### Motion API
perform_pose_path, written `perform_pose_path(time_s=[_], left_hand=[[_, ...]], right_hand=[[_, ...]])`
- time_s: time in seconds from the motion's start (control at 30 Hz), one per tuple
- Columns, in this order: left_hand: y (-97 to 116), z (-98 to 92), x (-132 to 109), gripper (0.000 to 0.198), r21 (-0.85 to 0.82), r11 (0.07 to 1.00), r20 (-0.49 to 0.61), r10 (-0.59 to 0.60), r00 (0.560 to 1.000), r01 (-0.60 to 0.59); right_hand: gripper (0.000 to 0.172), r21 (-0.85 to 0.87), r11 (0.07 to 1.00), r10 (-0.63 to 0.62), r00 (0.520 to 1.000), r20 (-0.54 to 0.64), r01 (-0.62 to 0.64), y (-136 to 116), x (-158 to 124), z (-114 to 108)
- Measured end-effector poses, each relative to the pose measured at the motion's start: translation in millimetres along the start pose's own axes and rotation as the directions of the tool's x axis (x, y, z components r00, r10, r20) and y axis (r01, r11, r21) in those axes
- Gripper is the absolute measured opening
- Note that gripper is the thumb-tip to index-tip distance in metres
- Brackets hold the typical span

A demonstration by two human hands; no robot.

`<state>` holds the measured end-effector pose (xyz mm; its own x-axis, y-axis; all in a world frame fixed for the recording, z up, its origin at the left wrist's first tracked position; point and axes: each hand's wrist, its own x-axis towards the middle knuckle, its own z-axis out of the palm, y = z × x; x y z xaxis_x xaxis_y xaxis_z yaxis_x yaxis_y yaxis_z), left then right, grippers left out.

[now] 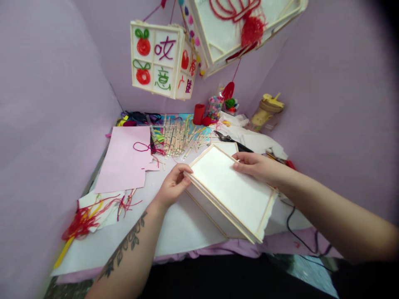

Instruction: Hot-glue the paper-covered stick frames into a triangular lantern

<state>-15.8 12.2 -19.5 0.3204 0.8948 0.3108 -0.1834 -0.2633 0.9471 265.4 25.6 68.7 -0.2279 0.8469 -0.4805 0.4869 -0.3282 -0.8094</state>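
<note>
Framed panels (229, 187) lie right of the pink sheet (123, 162), long axis slanting away from it; left grip (173, 185), nearer that sheet, and right grip (257, 166) pinch opposite edges.

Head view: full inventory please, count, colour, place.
framed panels: at least two, white, centre
lanterns: two, white, overhead
paper sheet: one, pink, table left
sticks: many, pale, table middle
yarn: several strands, red, front left
shears-like tool: one, dark, beyond panels
pompom jar: one, multicoloured, table back
cylinder: one, red, beside jar
cup: one, yellow, back right
crumpled material: count unclear, white, right
cable: count unclear, black, front right
table: one, white, beneath
walls: three, lilac, around
left hand: one, bare, panels' left corner
right hand: one, bare, panels' right edge
</note>
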Motion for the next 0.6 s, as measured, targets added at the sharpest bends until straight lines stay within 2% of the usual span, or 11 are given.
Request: perform_pose_path(time_s=[0.27, 0.47, 0.6], left_hand=[[-3.3, -0.7, -1.5, 0.019, -0.018, 1.000, -0.008, -0.001, 1.000, 0.001], [-7.8, 0.2, -2.0, 0.019, -0.050, 0.999, -0.016, -0.005, 1.000, 0.005], [-8.4, 0.2, -2.0, 0.019, -0.064, 0.998, -0.014, -0.008, 1.000, 0.007]], right_hand=[[0.027, 0.212, 0.977, 0.015, 0.999, -0.048, -0.004, -3.6, -11.8, 1.2], [0.032, 0.181, 0.983, -0.010, 0.990, -0.140, 0.035, 6.9, -28.4, -4.3], [0.034, 0.246, 0.969, 0.013, 0.984, -0.179, 0.032, 15.3, -39.3, -1.9]])
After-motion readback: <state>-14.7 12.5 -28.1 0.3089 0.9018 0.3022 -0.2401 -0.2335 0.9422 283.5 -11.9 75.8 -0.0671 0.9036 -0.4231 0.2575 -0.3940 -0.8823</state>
